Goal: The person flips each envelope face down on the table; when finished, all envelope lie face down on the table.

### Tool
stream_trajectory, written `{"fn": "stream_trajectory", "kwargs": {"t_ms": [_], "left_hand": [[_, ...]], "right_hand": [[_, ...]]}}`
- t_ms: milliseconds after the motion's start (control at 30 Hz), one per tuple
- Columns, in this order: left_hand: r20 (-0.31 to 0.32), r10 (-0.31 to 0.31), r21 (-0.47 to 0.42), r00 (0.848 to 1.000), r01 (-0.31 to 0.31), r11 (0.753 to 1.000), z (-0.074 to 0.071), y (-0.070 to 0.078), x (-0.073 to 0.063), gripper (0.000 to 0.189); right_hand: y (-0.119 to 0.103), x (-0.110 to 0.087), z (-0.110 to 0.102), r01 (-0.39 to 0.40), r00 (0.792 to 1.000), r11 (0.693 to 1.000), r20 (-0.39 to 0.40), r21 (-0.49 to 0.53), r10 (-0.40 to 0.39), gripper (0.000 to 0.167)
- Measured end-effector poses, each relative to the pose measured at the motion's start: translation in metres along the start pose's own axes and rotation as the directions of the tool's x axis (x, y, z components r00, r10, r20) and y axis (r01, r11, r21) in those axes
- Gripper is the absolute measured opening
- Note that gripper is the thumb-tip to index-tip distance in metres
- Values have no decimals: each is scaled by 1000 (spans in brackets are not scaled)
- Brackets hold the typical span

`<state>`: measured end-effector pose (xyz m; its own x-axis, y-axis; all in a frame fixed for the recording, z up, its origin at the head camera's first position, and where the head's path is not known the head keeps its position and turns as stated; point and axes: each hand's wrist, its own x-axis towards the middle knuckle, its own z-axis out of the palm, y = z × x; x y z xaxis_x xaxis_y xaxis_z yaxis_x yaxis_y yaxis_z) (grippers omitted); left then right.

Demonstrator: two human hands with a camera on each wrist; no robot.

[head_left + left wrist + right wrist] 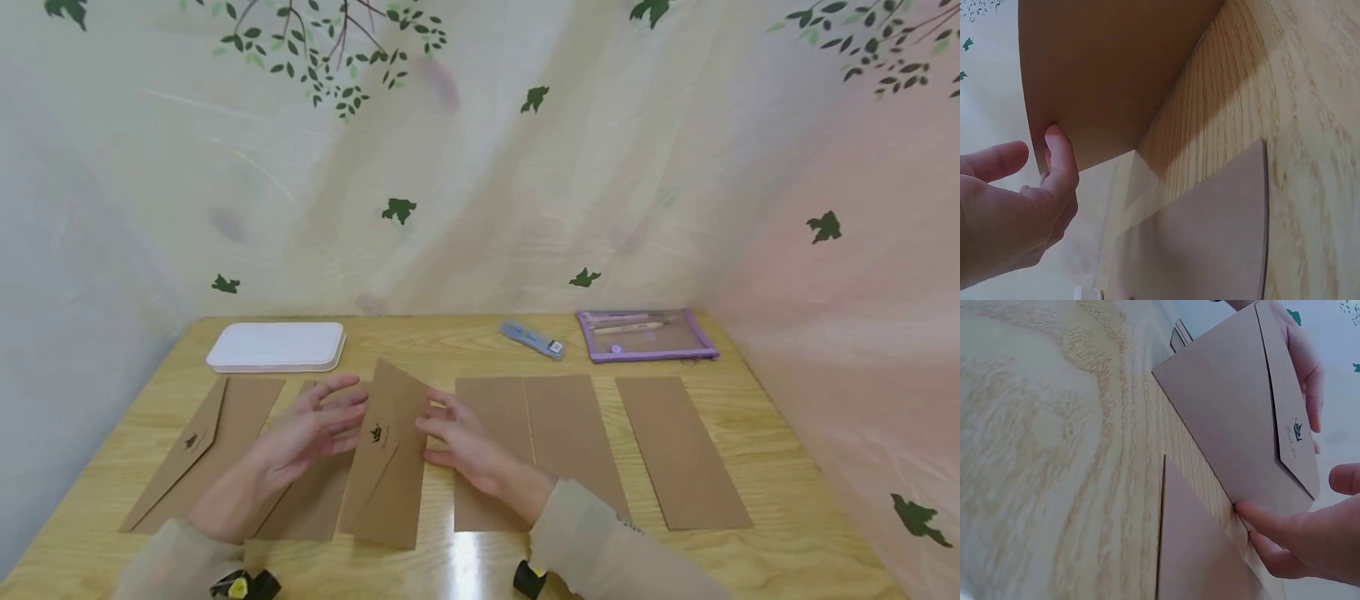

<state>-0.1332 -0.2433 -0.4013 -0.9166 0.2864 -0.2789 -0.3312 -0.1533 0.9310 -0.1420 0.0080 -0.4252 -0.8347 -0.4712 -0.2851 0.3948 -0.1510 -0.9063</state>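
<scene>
A brown paper envelope (390, 475) with a printed crown on its pointed flap stands tilted on edge between my two hands. My left hand (318, 425) is at its left side with fingers extended; in the left wrist view one fingertip (1057, 134) touches the envelope and the thumb is apart. From the right, my right hand (468, 442) meets the opposite edge; in the right wrist view its fingertips (1244, 509) touch that edge, thumb apart. "Thank you" shows on the flap there. Partly behind my left hand lies another brown envelope (307, 500).
A flapped envelope (240, 433) lies far left. Two plain brown envelopes (570, 442) lie side by side right of centre, and one more (686, 467) farther right. Along the back are a white case (276, 346), a small blue-grey packet (531, 339) and a purple-edged clear pouch (645, 337) holding pens.
</scene>
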Motion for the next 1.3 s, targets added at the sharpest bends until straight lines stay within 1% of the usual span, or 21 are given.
{"fn": "stream_trajectory", "kwargs": {"t_ms": [133, 300, 400, 500, 667, 833, 900, 1100, 1300], "left_hand": [[9, -12, -2, 1000, 12, 1000, 4, 0, 3, 59], [-5, -43, 19, 999, 43, 999, 9, 0, 4, 47], [-1, -59, 32, 998, 59, 998, 12, -2, 5, 40], [7, -70, 28, 998, 70, 997, 16, -3, 5, 34], [36, -69, -7, 997, 69, 998, 20, -6, 6, 27], [78, -66, -51, 995, 70, 996, 24, -7, 9, 26], [89, -65, -56, 994, 70, 996, 24, -7, 11, 26], [114, -67, -50, 991, 73, 996, 25, -8, 14, 29], [126, -67, -41, 990, 72, 997, 24, -8, 11, 32]], "right_hand": [[-1, 0, -1, 4, 1000, 1000, 9, 7, -4, 65], [-1, -1, -2, 1, 1000, 1000, 15, 17, -1, 64], [0, -3, -3, -8, 1000, 999, 16, 32, 8, 64], [0, -5, -2, -11, 1000, 999, 17, 49, 10, 63], [0, -5, -2, -8, 1000, 998, 22, 65, 7, 61], [0, -5, -2, -15, 1000, 998, 24, 66, 14, 60], [0, -5, -2, -15, 1000, 998, 26, 64, 14, 60], [-2, -5, -1, -11, 999, 998, 33, 58, 9, 60], [-3, -5, 8, -3, 998, 999, 64, 36, 1, 63]]}}
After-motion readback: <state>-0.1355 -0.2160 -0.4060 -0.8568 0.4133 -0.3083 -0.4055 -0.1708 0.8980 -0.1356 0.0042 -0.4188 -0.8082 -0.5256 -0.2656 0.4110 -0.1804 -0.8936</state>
